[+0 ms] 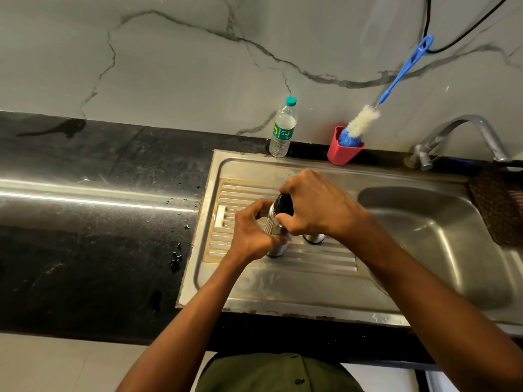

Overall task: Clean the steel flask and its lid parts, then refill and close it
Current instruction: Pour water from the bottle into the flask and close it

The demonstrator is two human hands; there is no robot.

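Observation:
The steel flask [275, 230] stands upright on the ribbed drainboard [311, 258] of the sink. My left hand [252, 230] grips its shiny body from the left. My right hand [317, 205] curls round the black stopper [284, 204] on the flask's mouth from the right. Just behind my right hand a steel cup lid [313, 238] sits upside down on the drainboard, mostly hidden by the hand.
A plastic water bottle [283, 128] with a teal cap stands at the wall. A red holder [343, 149] holds a blue bottle brush [365, 120]. The sink basin [441, 244] and tap [464, 137] lie to the right. Black wet counter [99, 222] extends left.

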